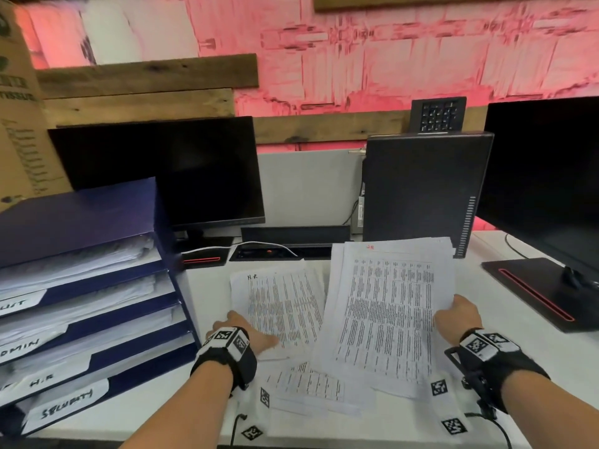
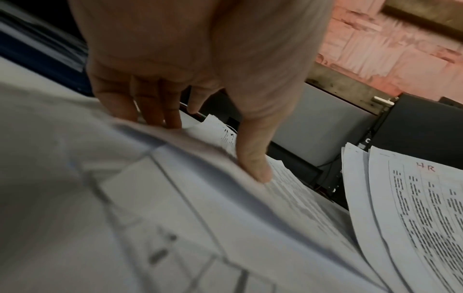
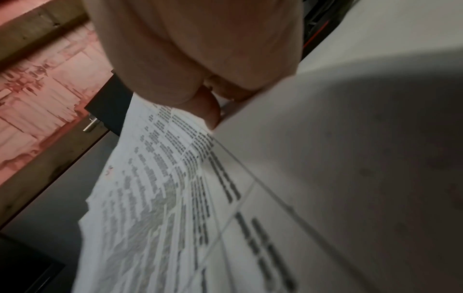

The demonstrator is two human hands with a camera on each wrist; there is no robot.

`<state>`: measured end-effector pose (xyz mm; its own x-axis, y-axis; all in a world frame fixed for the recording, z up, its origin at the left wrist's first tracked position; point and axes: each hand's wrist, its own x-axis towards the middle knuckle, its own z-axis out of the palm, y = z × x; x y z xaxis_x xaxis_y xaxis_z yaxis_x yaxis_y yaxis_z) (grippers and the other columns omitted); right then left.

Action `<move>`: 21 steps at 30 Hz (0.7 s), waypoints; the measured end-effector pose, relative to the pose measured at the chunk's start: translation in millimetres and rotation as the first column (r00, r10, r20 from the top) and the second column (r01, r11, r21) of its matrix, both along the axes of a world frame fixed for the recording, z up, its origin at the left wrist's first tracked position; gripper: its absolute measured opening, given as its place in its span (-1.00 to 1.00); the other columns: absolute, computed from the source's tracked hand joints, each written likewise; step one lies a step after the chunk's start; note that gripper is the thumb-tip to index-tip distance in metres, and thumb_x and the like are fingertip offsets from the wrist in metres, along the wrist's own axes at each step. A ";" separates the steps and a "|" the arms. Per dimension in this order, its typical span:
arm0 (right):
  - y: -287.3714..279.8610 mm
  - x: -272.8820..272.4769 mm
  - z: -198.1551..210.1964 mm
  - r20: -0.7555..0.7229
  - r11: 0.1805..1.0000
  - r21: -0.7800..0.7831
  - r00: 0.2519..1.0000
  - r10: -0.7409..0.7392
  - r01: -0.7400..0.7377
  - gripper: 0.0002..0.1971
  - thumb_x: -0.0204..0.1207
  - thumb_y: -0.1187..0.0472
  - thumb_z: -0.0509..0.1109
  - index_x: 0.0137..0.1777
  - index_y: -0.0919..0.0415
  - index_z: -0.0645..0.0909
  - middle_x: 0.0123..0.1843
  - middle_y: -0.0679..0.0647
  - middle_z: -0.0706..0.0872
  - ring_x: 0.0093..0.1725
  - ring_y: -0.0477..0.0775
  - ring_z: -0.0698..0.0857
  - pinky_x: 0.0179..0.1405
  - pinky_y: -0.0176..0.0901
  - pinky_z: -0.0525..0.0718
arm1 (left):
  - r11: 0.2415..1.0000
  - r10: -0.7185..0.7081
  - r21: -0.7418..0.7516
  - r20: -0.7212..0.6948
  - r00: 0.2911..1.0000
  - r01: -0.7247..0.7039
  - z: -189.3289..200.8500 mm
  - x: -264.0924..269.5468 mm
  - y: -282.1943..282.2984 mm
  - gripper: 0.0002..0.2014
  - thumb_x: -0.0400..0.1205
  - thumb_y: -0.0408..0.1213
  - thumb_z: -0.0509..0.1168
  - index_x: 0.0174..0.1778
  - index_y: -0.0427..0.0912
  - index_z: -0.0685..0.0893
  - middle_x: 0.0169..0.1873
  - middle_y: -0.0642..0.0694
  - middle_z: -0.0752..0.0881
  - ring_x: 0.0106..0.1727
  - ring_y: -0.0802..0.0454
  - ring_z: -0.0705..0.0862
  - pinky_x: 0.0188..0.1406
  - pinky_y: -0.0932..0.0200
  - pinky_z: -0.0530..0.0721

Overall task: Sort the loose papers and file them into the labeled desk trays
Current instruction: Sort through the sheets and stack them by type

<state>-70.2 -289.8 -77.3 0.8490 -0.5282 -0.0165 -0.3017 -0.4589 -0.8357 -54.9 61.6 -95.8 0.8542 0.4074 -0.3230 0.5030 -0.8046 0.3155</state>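
Blue stacked desk trays (image 1: 81, 215) stand at the left, with labels such as ADMIN (image 1: 19, 346) and H.R (image 1: 40, 382). A stack of printed sheets marked H.R (image 1: 282, 306) lies flat on the white desk. My left hand (image 1: 241, 330) rests on its lower left edge; in the left wrist view that hand (image 2: 209, 148) has straight fingers touching the paper and the thumb pressing on top. My right hand (image 1: 455, 317) grips the right edge of a tilted sheaf marked HR in red (image 1: 389, 312). The right wrist view shows my thumb (image 3: 208, 113) on top of the sheaf (image 3: 155, 198).
More loose sheets (image 1: 311, 387) lie near the desk's front edge under the sheaf. Behind stand a dark monitor (image 1: 168, 176), a black computer tower (image 1: 424, 189) and a second monitor (image 1: 544, 176) with its flat base (image 1: 531, 286). A cardboard box (image 1: 16, 108) is behind the trays.
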 end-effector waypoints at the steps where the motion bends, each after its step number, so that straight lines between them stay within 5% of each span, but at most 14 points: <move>1: 0.4 0.1 -0.6 -0.010 1.000 -0.005 1.000 0.025 -0.025 -0.91 0.49 0.56 0.19 -0.06 0.45 0.47 -0.09 0.27 0.54 -0.10 0.20 0.51 -0.11 -0.13 0.43 | 0.999 0.025 -0.037 0.030 0.999 -0.024 0.1 1.1 1.5 0.13 0.05 0.28 0.55 0.46 -0.21 0.26 0.30 -0.21 0.54 0.28 -0.21 0.58 0.29 -0.10 0.60; 5: 2.9 3.3 -7.8 -0.046 0.993 -0.017 0.992 0.118 -0.119 -0.83 0.50 0.54 0.19 0.02 0.44 0.54 -0.04 0.27 0.61 -0.08 0.18 0.55 -0.10 -0.17 0.45 | 0.997 -0.017 -0.071 0.035 0.999 0.019 4.3 3.7 0.6 -0.22 0.34 -0.08 0.59 0.38 -0.35 0.41 0.19 -0.20 0.65 0.16 -0.14 0.68 0.10 0.12 0.68; 11: 13.4 2.3 -9.0 -0.059 0.977 0.019 0.975 0.215 -0.214 -0.83 0.52 0.50 0.20 -0.01 0.30 0.54 -0.06 0.15 0.63 -0.05 0.15 0.58 -0.06 -0.20 0.46 | 0.982 -0.169 -0.088 0.005 0.986 0.169 9.4 2.8 -3.5 -0.44 0.45 -0.23 0.50 0.35 -0.31 0.52 0.20 -0.22 0.65 0.20 -0.12 0.67 0.06 0.15 0.64; 13: 16.8 3.7 -7.6 -0.056 0.975 0.041 0.974 0.220 -0.218 -0.86 0.52 0.51 0.20 -0.09 0.31 0.54 -0.14 0.14 0.64 -0.08 0.15 0.58 -0.13 -0.22 0.47 | 0.965 -0.230 -0.126 0.034 0.973 0.232 10.5 3.1 -6.0 -0.63 0.48 -0.34 0.46 0.20 -0.32 0.64 -0.06 -0.15 0.67 0.05 -0.06 0.68 -0.08 0.22 0.61; 16: 23.0 6.1 -4.7 -0.054 0.969 0.089 0.970 0.238 -0.232 -0.75 0.53 0.51 0.20 -0.29 0.20 0.45 -0.28 0.04 0.56 -0.15 0.12 0.55 -0.32 -0.22 0.43 | 0.934 -0.245 -0.217 0.188 0.951 0.284 10.4 4.3 -8.7 -0.88 0.47 -0.40 0.44 -0.12 -0.20 0.67 -0.19 -0.07 0.62 -0.16 0.03 0.62 -0.22 0.34 0.55; 19: 30.4 8.7 -4.4 -0.034 0.953 0.183 0.967 0.252 -0.242 -0.80 0.54 0.52 0.20 -0.23 0.24 0.49 -0.25 0.05 0.58 -0.20 0.08 0.57 -0.36 -0.26 0.45 | 0.873 -0.164 -0.391 0.325 0.932 0.290 12.6 2.9 -10.6 -0.72 0.49 -0.48 0.42 0.08 -0.19 0.62 -0.01 -0.11 0.69 -0.03 -0.01 0.67 -0.04 0.27 0.61; 21: 34.1 10.3 -5.1 0.002 0.935 0.268 0.971 0.241 -0.232 -0.84 0.54 0.53 0.20 -0.10 0.31 0.55 -0.14 0.13 0.64 -0.10 0.15 0.61 -0.17 -0.20 0.58 | 0.797 -0.145 -0.498 0.391 0.909 0.342 16.2 -1.8 -15.7 -0.55 0.48 -0.52 0.43 0.28 -0.18 0.58 0.15 -0.10 0.70 0.12 -0.03 0.69 0.14 0.18 0.63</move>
